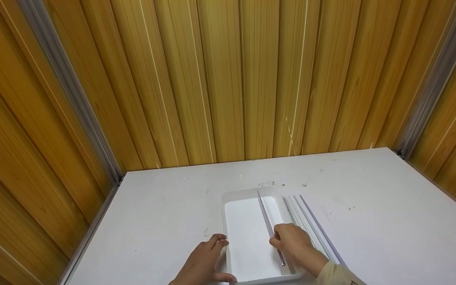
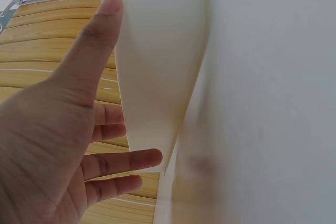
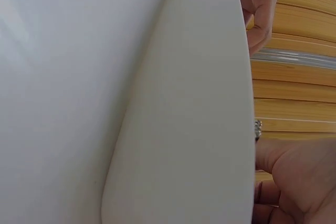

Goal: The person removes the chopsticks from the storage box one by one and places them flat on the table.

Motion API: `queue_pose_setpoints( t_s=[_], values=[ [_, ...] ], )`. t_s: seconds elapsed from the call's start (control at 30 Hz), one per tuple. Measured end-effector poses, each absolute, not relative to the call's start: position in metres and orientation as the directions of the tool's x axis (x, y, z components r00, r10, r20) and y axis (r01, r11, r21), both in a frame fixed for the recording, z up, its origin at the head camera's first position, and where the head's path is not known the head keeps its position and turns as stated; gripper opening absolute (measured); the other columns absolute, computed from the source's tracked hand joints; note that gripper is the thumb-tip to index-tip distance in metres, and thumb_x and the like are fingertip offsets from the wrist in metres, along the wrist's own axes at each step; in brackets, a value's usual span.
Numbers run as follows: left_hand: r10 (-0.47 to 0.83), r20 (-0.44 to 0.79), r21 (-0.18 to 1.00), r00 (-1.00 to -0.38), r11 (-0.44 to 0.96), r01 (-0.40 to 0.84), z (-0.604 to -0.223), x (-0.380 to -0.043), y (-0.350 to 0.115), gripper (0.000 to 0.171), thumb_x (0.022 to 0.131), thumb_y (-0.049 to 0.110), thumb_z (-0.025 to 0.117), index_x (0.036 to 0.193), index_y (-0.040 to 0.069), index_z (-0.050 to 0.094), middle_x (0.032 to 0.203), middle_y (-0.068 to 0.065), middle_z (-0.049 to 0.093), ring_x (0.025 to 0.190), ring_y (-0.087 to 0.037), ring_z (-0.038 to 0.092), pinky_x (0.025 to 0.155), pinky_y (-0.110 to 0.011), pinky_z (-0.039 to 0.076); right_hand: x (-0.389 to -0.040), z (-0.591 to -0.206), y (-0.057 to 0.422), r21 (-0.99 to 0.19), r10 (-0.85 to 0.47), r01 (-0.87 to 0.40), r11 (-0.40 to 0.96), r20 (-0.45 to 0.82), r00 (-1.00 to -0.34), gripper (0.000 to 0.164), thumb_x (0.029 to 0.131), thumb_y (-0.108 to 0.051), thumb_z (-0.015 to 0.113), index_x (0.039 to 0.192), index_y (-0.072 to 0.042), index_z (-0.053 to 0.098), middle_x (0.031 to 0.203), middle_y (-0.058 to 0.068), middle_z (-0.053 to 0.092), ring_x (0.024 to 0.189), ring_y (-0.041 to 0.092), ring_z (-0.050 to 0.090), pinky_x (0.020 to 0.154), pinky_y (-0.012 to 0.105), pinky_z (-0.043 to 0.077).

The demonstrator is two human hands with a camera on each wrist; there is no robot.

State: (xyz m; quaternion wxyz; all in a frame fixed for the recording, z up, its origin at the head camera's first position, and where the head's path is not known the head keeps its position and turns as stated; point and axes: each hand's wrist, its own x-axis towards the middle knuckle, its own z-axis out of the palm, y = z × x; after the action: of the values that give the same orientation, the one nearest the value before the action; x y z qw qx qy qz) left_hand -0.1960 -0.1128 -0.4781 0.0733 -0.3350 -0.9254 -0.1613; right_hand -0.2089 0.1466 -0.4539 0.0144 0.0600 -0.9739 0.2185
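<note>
A shallow white rectangular tray [image 1: 247, 237] lies lengthwise on the table in the head view. My right hand [image 1: 291, 240] is over its right side, with thumb and fingers pinching a slim lavender chopstick [image 1: 265, 213]. That chopstick slants along the tray's inside, its shiny studded end [image 3: 258, 128] toward me. At the left wall, my left hand [image 1: 206, 257] rests with spread fingers against the outside. Its thumb [image 2: 100, 38] reaches along the rim in the left wrist view. The pinch itself is hidden behind the tray wall [image 3: 181, 103] in the right wrist view.
Several pale chopsticks [image 1: 305, 219] lie side by side just right of the tray, the outermost one lavender [image 1: 323, 229]. The white table [image 1: 164, 209] meets a wood-patterned panel wall [image 1: 220, 99] at the back, with grey metal posts at its corners.
</note>
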Motion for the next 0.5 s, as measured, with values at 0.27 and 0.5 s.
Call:
queue_pose_setpoints(
  t_s=[0.27, 0.5],
  values=[
    [0.602, 0.225, 0.248, -0.766, 0.725, 0.643, -0.478, -0.197, -0.113, 0.088, 0.065, 0.069, 0.070, 0.123, 0.005, 0.055, 0.128, -0.005, 0.051, 0.092, -0.014, 0.057, 0.077, -0.029, 0.055, -0.209, -0.452, 0.156, -0.422, -0.085, -0.094, 0.902, 0.039, -0.996, 0.021, 0.082, -0.016, 0.064, 0.066, -0.012, 0.053, 0.059, -0.003, 0.048, 0.056, 0.012, 0.044, 0.048, 0.022, 0.032],
    [0.601, 0.222, 0.247, -0.768, 0.728, 0.640, -0.478, -0.197, -0.113, 0.089, 0.065, 0.069, 0.070, 0.124, 0.005, 0.055, 0.128, -0.004, 0.051, 0.090, -0.012, 0.057, 0.075, -0.028, 0.055, -0.208, -0.451, 0.163, -0.441, -0.090, -0.118, 0.890, 0.084, -0.992, 0.021, 0.081, -0.015, 0.064, 0.065, -0.012, 0.052, 0.058, -0.004, 0.047, 0.054, 0.011, 0.043, 0.046, 0.021, 0.031]
  ],
)
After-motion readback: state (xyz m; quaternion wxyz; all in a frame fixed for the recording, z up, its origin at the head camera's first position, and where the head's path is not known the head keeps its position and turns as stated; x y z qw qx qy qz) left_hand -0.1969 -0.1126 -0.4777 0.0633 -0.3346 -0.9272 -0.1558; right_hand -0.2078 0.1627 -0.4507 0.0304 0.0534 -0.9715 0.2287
